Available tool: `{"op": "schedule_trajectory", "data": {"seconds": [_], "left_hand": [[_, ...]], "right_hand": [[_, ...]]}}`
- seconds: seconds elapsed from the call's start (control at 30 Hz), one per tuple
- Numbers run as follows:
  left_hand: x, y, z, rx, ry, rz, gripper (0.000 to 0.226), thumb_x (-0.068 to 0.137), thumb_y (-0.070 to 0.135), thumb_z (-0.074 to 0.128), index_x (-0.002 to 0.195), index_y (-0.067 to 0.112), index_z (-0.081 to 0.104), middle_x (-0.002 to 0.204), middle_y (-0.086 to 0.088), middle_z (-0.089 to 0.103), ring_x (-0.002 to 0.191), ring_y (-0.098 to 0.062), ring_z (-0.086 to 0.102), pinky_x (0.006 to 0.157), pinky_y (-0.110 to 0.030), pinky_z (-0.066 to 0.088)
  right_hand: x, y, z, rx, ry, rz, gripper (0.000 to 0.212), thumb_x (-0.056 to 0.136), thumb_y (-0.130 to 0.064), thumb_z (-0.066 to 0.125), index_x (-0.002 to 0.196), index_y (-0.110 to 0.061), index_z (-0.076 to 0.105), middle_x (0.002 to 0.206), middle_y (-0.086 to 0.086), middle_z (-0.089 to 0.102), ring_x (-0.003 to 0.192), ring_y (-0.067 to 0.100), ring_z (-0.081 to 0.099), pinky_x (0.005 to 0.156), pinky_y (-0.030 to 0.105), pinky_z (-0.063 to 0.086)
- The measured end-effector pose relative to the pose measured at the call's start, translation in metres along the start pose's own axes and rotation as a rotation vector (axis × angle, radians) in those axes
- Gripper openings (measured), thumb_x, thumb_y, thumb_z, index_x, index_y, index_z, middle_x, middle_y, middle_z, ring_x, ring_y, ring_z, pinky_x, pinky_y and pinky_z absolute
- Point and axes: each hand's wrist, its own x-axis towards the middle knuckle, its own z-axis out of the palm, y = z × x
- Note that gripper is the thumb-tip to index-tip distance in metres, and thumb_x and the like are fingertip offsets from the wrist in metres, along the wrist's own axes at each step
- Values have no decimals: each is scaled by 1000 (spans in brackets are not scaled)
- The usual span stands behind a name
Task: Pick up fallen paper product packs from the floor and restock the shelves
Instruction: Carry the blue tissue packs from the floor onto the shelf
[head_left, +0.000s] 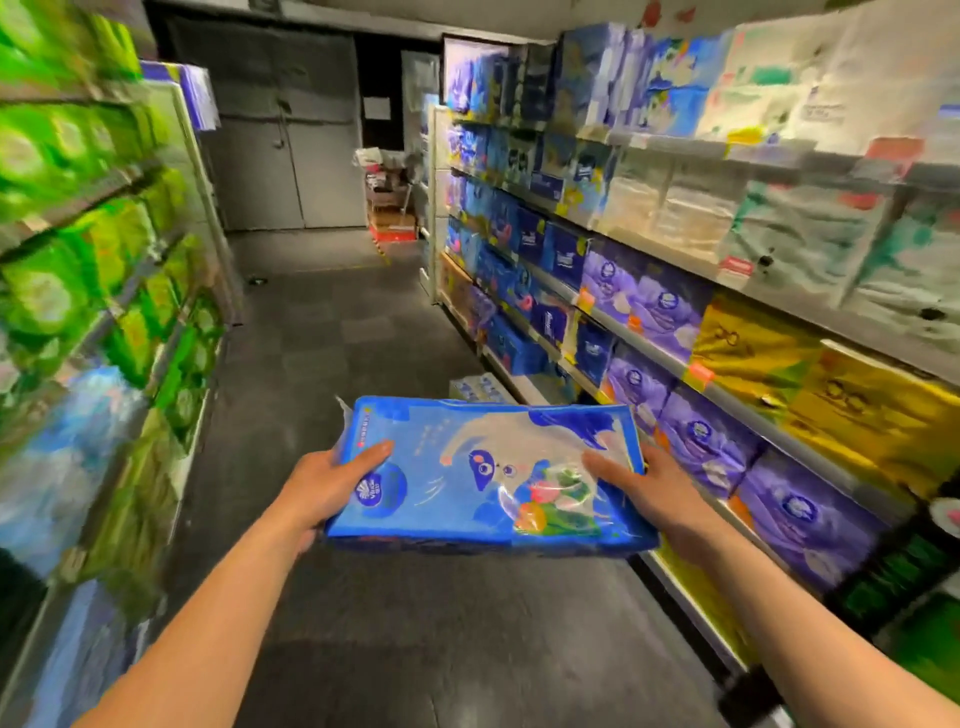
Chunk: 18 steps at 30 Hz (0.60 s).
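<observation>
The left hand (332, 483) and right hand (655, 488) are each clamped on an end of a flat blue pack (488, 467), thumbs on top. It hangs over the floor (322, 364), just left of the right-side shelves (748, 408); a pale pack (475, 388) lies at their foot.

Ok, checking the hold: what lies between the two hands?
In the head view, the blue paper pack fills that stretch: the left hand grips its left end, the right hand its right end.
</observation>
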Motion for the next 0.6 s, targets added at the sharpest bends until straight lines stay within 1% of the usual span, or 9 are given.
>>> {"op": "schedule_trajectory", "data": {"seconds": [0.1,0.17,0.23,0.3,0.33,0.4,0.5,0.57,0.6], "left_hand": [[122,34,-4,57,-20,21,29,87,31,77,102,6,75,80,-10,78,66,-17,75,57,-26,61],[200,67,-2,74,-47,11,32,86,32,77,103,6,75,83,-11,78,70,-20,76,64,-31,62],[272,102,2,79,-53,18,33,83,33,79,101,5,75,85,-12,78,74,-24,76,71,-35,60],[339,136,12,93,-64,32,35,82,34,81,100,5,76,87,-14,78,80,-28,76,78,-40,60],[371,151,17,101,-75,33,35,82,35,81,100,6,76,88,-14,78,82,-30,76,81,-42,60],[439,175,32,113,-91,37,35,82,38,81,99,8,75,87,-13,78,83,-31,76,83,-44,60],[542,206,60,125,-140,58,36,82,38,80,99,7,76,86,-14,78,82,-31,77,80,-42,60],[613,228,80,134,-154,85,35,83,36,80,99,5,77,85,-15,78,80,-30,77,75,-39,61],[646,241,89,138,-160,100,35,84,35,79,99,4,77,85,-15,78,79,-29,77,72,-38,61]], "right_hand": [[112,-17,28,9,13,13,45,80,-42,82,112,-14,69,96,5,80,85,24,78,86,48,62],[185,-37,40,40,42,34,50,79,-40,82,114,-8,66,92,6,80,81,24,78,78,42,64],[252,-59,48,61,40,40,38,86,-34,78,111,-9,66,85,4,80,74,21,78,63,32,62],[313,-81,53,71,51,31,25,90,-30,75,106,-12,66,81,1,80,69,18,77,55,26,58],[345,-89,55,68,64,31,23,90,-30,75,104,-14,66,82,1,80,71,18,77,58,27,59],[411,-99,58,42,95,31,22,89,-34,76,99,-17,67,86,2,80,75,21,78,69,35,63],[515,-107,59,32,141,23,24,88,-37,76,100,-18,68,89,2,80,81,24,78,81,43,63],[589,-115,56,-16,156,-16,23,89,-37,75,101,-17,70,89,1,80,80,22,78,81,42,63],[625,-122,54,-36,161,-41,21,91,-35,74,101,-17,71,87,-1,80,78,20,77,77,38,63]]}}
